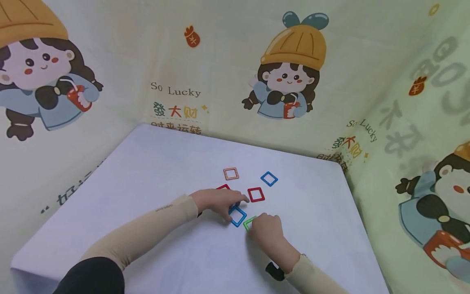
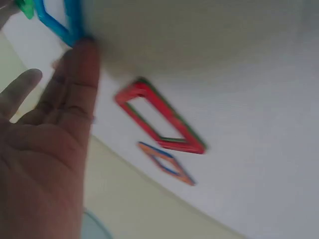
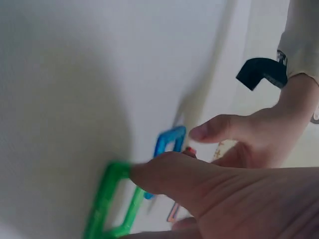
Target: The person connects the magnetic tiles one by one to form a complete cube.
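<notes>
My right hand [image 1: 268, 230] pinches a green square magnetic tile [image 3: 102, 204], its thumb on the rim in the right wrist view; most of the tile is behind the hand in the head view. Just left of it lies a blue magnetic tile [image 1: 238, 216]. My left hand [image 1: 220, 202] is spread over that blue tile's upper left side, thumb and fingers apart. In the left wrist view its fingers [image 2: 82, 84] look straight, one fingertip right at the blue tile. A red tile [image 1: 222, 187] is partly hidden beyond the left hand.
Another red tile [image 1: 256, 194] lies beyond the blue one. Further back are an orange tile [image 1: 231, 174] and a second blue tile [image 1: 269, 179]. The white table [image 1: 165, 163] meets printed cloth walls at its back and right.
</notes>
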Action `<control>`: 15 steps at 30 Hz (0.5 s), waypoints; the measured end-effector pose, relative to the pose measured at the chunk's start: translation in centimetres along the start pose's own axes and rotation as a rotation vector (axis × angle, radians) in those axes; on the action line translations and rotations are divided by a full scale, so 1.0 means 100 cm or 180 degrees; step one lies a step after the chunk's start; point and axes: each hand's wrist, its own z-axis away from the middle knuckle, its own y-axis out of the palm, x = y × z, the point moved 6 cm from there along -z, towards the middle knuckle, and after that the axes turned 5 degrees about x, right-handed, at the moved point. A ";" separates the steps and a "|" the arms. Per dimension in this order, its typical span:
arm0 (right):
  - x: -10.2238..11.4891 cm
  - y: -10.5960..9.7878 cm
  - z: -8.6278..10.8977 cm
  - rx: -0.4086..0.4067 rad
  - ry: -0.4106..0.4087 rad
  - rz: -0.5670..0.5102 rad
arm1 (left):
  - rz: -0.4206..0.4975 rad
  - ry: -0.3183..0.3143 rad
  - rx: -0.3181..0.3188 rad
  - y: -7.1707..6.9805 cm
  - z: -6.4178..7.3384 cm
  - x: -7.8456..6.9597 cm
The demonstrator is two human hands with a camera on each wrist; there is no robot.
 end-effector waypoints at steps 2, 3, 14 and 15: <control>0.001 0.001 0.001 -0.0050 0.0035 -0.0067 | -0.0241 0.0064 0.0017 0.003 0.002 -0.005; 0.000 0.002 0.002 -0.0065 0.0064 -0.0116 | -0.0387 0.0104 0.0018 0.004 0.003 -0.008; 0.000 0.007 0.000 -0.0141 0.0237 -0.0326 | -0.0125 0.0125 -0.0056 0.004 0.001 0.002; 0.000 0.007 0.000 -0.0144 0.0238 -0.0350 | 0.0012 0.0110 -0.0080 0.003 0.000 0.005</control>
